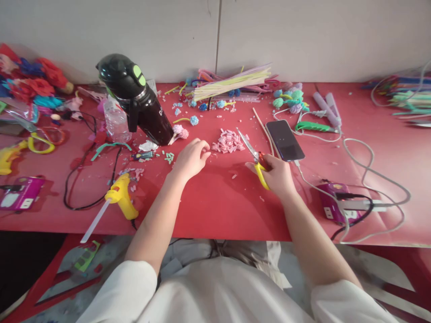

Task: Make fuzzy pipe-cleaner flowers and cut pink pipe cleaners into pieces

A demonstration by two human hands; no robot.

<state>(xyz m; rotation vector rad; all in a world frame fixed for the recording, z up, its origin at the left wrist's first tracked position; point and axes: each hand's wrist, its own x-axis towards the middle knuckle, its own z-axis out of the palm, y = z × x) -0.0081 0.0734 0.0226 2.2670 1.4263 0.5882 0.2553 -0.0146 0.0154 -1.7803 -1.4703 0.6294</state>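
My right hand is closed around the scissors, which have yellow and red handles; their blades point up and left toward a pile of small pink cut pieces. On the left side of that pile, my left hand hovers or rests near the tabletop, I cannot tell which. Its fingers are loosely bent, and a gap between thumb and forefinger shows nothing held. One loose pink piece lies between the hands. A pale pipe cleaner lies beyond the scissors, beside a phone.
A black flask and a yellow glue gun stand or lie on the left. Bundled pipe cleaners lie along the wall. White cables and a purple power box occupy the right. The red table's front edge is close to my body.
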